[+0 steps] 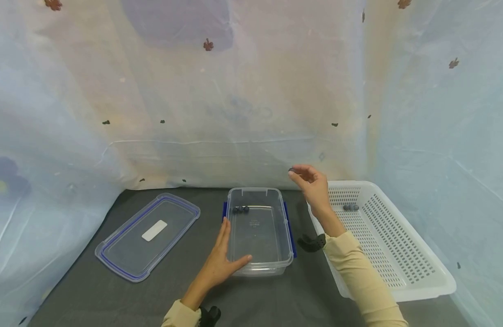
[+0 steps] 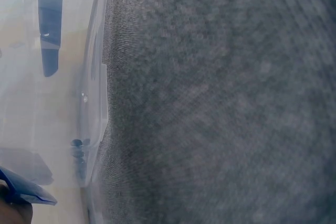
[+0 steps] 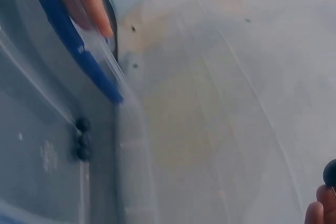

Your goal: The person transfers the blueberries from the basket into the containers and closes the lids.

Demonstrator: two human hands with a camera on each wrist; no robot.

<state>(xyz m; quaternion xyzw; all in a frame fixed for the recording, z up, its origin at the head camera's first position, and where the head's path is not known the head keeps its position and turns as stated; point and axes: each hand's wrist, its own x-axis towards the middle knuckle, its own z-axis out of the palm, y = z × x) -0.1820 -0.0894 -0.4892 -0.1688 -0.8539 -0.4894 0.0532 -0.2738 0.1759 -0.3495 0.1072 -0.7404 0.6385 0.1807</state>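
My right hand [image 1: 315, 188] is raised above the gap between the clear container and the white basket, pinching a blueberry [image 3: 331, 173] between thumb and fingertips. The clear plastic container [image 1: 257, 245] lies open in the middle, with blue side latches [image 1: 290, 231] folded down. Inside it, a short row of blueberries [image 1: 240, 210] lies toward the far left. My left hand [image 1: 216, 263] rests against the container's left side, fingers straight and thumb out over the near rim. In the left wrist view only a bit of that hand [image 2: 14, 211] shows, beside a blue latch.
On the right stands a white perforated basket [image 1: 398, 286] with a few blueberries [image 1: 351, 207] near its far end. A clear lid [image 1: 125, 247] with a blue seal and a white label lies on the left. Plastic sheeting [image 1: 251, 113] hangs behind the dark tabletop [image 1: 153, 299].
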